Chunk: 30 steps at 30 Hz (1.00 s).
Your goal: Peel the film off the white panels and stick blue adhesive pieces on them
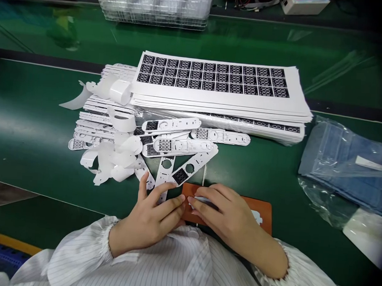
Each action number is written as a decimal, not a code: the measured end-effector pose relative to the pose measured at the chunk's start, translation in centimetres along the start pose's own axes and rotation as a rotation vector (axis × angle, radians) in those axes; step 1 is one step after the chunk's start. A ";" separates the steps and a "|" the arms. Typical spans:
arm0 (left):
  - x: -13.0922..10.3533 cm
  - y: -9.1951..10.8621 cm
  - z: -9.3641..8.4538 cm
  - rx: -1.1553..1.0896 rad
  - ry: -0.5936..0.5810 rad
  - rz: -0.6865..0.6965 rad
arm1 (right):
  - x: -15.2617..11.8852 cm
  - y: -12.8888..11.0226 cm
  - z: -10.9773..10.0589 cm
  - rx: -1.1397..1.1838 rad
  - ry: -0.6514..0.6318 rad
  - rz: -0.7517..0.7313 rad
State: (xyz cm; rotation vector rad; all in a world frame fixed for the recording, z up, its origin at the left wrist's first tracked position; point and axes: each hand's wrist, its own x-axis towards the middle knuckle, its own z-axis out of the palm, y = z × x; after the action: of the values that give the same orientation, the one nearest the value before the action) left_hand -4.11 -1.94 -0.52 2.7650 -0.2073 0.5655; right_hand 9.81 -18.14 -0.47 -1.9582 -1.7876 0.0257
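An orange flat block (267,211) lies at the table's front edge, close against my body. My left hand (154,215) is at its left end, little and ring fingers spread, index and middle fingertips on the block and thumb near its front edge. My right hand (230,212) bends over the middle of the block, its fingertips closed together on a pale piece (204,200) mostly covered by the fingers. Another pale shape (257,217) shows on the block right of that hand. Just beyond the left fingers lie long white plastic panels with black digit labels (192,167).
Sheets of black digit labels (212,97) are stacked behind the panels. Stacked white panels (95,120) and curled peeled film (114,158) lie to the left. A plastic bag of blue items (348,162) is at right. Clear trays (155,8) stand at the back.
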 end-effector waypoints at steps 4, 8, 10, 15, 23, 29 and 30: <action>0.0 0.0 0.0 -0.004 0.005 -0.013 | -0.2 0.1 -0.1 0.049 0.025 -0.026; 0.0 0.0 -0.1 -0.019 -0.003 -0.011 | -0.3 0.3 -0.1 0.081 0.038 -0.021; 0.0 0.0 -0.1 -0.025 -0.010 -0.012 | -0.2 0.2 -0.1 0.077 0.037 -0.013; 0.0 0.0 0.1 -0.026 -0.011 -0.007 | 0.2 0.0 0.1 0.062 0.008 0.006; 0.2 0.0 0.1 -0.014 -0.033 -0.020 | 0.2 -0.1 0.2 -0.013 0.061 -0.044; 0.3 0.3 -0.2 0.077 -0.047 -0.024 | 0.1 -0.3 0.0 -0.090 0.008 -0.102; 0.4 0.4 -0.3 0.112 -0.057 -0.020 | -0.4 0.0 -0.4 -0.099 -0.008 -0.101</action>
State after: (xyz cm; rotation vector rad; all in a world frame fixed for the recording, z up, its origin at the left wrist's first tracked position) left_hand -3.95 -2.21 0.03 2.8905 -0.1654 0.5084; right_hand 9.87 -18.60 -0.25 -1.9339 -1.9240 -0.0904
